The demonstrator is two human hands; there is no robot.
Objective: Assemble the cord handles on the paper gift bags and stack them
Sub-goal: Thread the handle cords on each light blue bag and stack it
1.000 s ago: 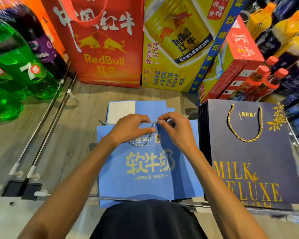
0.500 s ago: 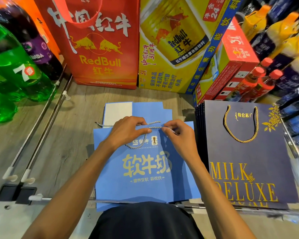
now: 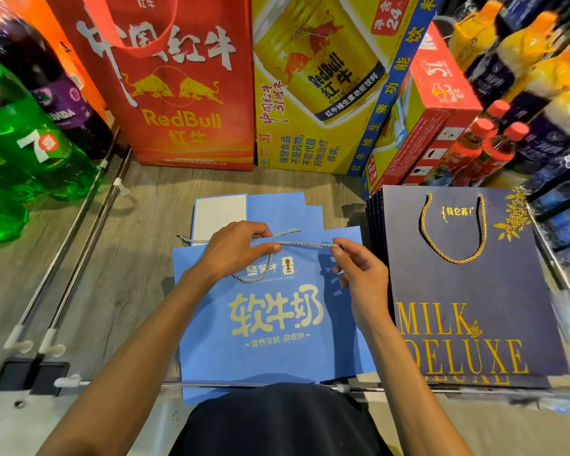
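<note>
Light blue paper gift bag point(image 3: 277, 353) is lying flat on the wooden shelf point(image 3: 139, 258), on top of more blue bags. Left hand point(image 3: 234, 250) is pinching the silver cord point(image 3: 305, 244) at the bag's far edge, thumb against fingers. Right hand point(image 3: 359, 274) is pinching the cord's right end, other fingers loosely curled. Navy Milk Deluxe bag stack point(image 3: 468, 291) is sitting just right of it; red Red Bull bag point(image 3: 178, 93) is standing far behind.

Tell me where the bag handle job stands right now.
Done: the dark bags stacked at right, the top one with a gold cord fitted. In hand: left hand and right hand pinch a silver cord taut over the top blue bag. Left: likely seating it, then the blue bags underneath.
</note>
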